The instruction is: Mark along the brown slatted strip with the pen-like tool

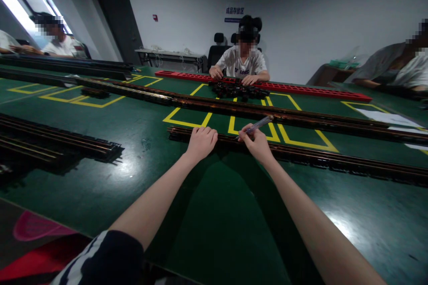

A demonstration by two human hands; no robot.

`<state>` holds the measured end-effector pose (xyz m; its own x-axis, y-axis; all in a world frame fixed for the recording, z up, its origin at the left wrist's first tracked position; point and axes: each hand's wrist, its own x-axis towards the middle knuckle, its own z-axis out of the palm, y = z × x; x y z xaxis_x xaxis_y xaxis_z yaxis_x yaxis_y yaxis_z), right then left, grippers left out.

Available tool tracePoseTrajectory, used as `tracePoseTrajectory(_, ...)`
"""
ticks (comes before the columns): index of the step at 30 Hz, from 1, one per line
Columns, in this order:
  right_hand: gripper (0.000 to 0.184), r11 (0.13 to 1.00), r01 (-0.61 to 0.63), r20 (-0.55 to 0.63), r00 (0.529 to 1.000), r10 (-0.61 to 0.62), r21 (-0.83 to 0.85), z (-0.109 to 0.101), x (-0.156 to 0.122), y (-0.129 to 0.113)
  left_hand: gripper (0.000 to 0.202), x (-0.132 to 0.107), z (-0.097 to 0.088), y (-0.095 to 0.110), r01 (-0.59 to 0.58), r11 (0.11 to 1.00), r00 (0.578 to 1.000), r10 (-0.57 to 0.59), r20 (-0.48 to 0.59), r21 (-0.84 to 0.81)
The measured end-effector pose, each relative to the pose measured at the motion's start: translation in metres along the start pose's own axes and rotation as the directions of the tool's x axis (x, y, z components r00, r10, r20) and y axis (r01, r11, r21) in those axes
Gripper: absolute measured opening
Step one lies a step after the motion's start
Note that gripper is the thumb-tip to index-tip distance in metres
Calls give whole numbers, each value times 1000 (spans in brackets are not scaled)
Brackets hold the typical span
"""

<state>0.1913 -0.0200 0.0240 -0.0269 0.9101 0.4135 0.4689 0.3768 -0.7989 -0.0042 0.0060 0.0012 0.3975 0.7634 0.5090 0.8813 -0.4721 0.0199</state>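
A long dark rail strip (307,155) with copper-coloured lines runs across the green table in front of me. My left hand (202,143) is closed over it near its left end, fingers curled across the top and pressed together. In my right hand (256,143) is a slim screwdriver (259,124) with a clear handle, pinched between thumb and fingers. Its handle slants up to the right, and its thin tip points down at the strip, just right of my left hand. Whether the tip touches the strip I cannot make out.
Another long strip (230,106) lies beyond, parallel to mine. More dark strips (56,140) are stacked at left. Across the table a person (242,62) handles a pile of dark parts (239,90) beside a red slotted bar (321,91). Papers (388,117) lie at right.
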Motion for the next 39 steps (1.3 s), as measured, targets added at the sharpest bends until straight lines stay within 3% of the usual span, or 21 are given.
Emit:
tracePoseTrajectory(31,15,1000,-6,5,1000,6,7,0,1,0,43,-1,3,-1,-10,1000,1000,10,-22,-18)
tracePoseTrajectory(39,21,1000,-3,7,1000,3,-4,-1,0,0,44,-1,1,0,-6,999,1000,6,-12,-32)
